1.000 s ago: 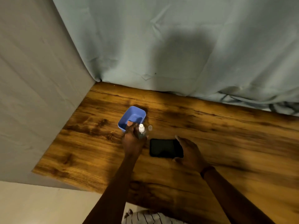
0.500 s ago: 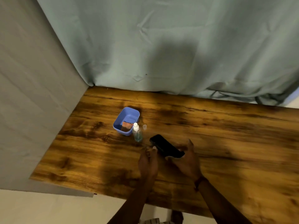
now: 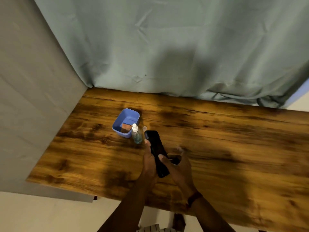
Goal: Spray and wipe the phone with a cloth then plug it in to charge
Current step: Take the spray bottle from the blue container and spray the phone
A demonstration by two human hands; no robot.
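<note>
Wooden table (image 3: 234, 148) meets a grey-green curtain (image 3: 167, 47). The left hand (image 3: 148, 163) and the right hand (image 3: 178, 166) both hold the black phone (image 3: 156, 148) above it, the right thumb on top. Just beyond the grip and to its left, a blue tub (image 3: 117, 122) holds an orange cloth (image 3: 126, 128), with the spray bottle (image 3: 137, 137) beside it. Bare tabletop stretches right of the grip.

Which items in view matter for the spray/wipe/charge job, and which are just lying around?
Job: phone, held in left hand and right hand; spray bottle; orange cloth in blue tub. No charger visible.
Lying about: small clear cap, curtain, table.
</note>
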